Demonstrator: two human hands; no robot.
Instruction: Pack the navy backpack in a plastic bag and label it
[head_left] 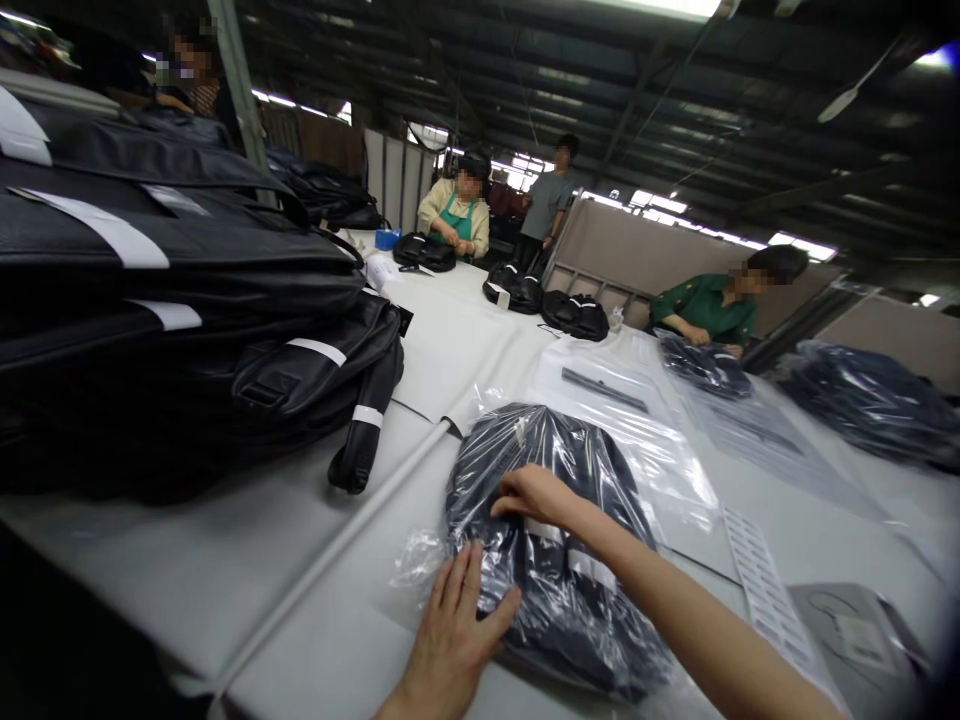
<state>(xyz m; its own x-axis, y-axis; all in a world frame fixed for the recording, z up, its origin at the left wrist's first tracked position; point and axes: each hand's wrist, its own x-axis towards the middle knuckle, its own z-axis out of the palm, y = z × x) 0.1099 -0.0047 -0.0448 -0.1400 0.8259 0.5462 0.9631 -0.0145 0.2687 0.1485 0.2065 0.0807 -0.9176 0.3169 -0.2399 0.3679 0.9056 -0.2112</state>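
A dark backpack wrapped in a clear plastic bag [555,590] lies on the white table [225,570] in front of me. My left hand [450,630] rests flat on the bag's near left edge, fingers stretched out and apart. My right hand [534,493] reaches across and presses down on the top of the bagged backpack, fingers curled onto the plastic.
A tall stack of black bags [172,300] with white tape fills the left. Flat clear plastic bags [637,420] and a sticker sheet [765,590] lie to the right. More bagged packs [870,400] sit far right. Several other people work at the far end.
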